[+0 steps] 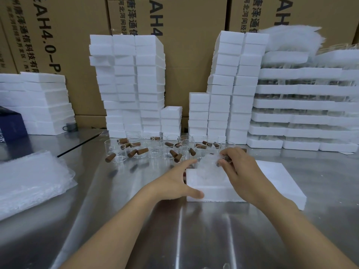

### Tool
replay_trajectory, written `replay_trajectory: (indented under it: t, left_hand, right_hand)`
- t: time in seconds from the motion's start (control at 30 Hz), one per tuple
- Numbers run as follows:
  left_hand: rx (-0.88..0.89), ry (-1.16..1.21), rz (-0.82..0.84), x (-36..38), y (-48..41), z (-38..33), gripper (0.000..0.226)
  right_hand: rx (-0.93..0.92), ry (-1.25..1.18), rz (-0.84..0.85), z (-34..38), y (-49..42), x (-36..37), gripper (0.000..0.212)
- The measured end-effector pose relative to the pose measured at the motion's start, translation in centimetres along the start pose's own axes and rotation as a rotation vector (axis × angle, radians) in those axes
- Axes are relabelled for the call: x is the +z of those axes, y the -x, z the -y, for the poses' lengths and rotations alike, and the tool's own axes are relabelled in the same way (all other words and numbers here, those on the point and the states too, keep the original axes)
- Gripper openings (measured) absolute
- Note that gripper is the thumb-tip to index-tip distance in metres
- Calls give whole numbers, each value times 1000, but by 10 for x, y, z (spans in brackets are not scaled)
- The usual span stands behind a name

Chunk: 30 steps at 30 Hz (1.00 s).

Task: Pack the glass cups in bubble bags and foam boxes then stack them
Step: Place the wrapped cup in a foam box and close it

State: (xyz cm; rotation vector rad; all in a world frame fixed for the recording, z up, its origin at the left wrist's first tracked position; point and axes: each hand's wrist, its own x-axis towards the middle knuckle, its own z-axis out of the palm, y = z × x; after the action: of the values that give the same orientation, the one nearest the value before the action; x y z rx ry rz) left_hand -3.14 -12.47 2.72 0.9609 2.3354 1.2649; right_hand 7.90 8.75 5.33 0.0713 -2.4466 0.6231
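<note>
Just right of the frame's centre, the right hand (240, 171) pinches a bubble-wrapped glass cup (210, 162) by its far end, fingers curled around what looks like the brown handle showing through the wrap, and lowers it into the open foam box (209, 189) on the steel table (194, 233). The left hand (174, 181) lies spread, its thumb pressed against the box's near face and its fingers reaching along the left wall, apparently to keep the light box from sliding while the cup is pushed in. A flat foam piece (281, 177), likely the lid, lies just right of the box and partly under the right forearm, ready to close it. Bare glass cups with brown handles (155, 150) stand crowded across the middle of the frame, close behind the box, within easy reach for the next wrap. A pile of bubble bags (29, 179) lies at the lower left. Tall stacks of foam boxes (128, 84) rise in the upper middle against cardboard cartons (184, 45), with more on the right, so many cups still seem to be left to pack.
</note>
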Motion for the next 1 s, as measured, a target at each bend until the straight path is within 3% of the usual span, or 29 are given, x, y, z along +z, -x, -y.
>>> replay_trajectory:
  t: [0.27,0.63,0.8,1.0]
  left_hand:
    - [14,2,-10,-7,-2,3,107]
    - [9,-9,7,-9,0,1,97]
    - [19,-30,26,-9,2,-3,100]
    - [19,-34,50,-10,3,-4,95]
  right_hand:
    - [163,-290,-26,2,1,4,19]
    - [103,-350,-104,8,4,6,13]
    - [238,-400,133,2,2,11,18]
    - [246,-264,172,-3,2,9,26]
